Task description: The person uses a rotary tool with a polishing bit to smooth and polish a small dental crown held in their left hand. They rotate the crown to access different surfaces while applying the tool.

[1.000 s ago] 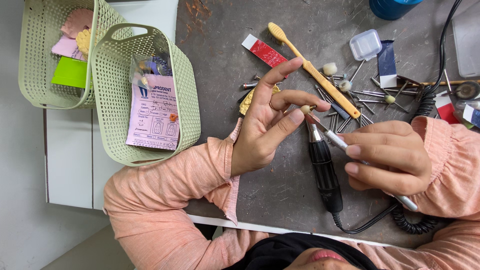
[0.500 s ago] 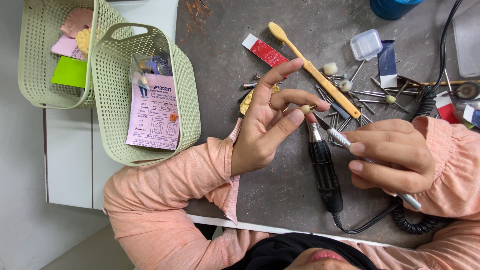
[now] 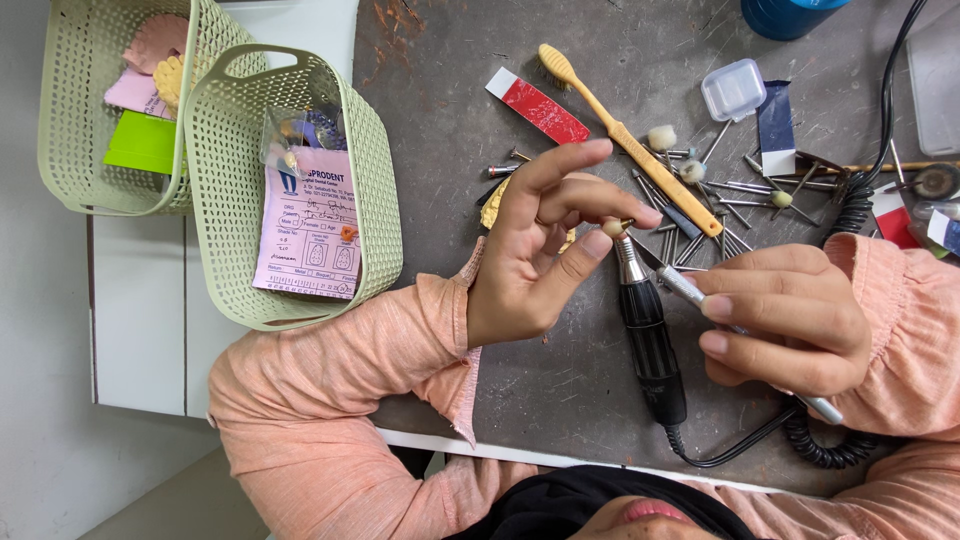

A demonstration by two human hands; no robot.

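Black corded rotary handpiece [image 3: 650, 335] mid-frame, left hand [image 3: 535, 255] pinching small cream piece [image 3: 612, 228] at its tip, right hand [image 3: 785, 320] gripping slim metal tool [image 3: 690, 290].

We see our left hand [image 3: 535, 255] and right hand [image 3: 785, 320] bare; long peach-pink sleeves [image 3: 330, 400], gathered, ruffled cuffs; black top beneath.

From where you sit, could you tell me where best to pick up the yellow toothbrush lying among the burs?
Take the yellow toothbrush by its bare handle just below the bristle head, coming from above. That upper stretch lies flat on the open tabletop, while its lower end sits among metal burs, close to the left hand.
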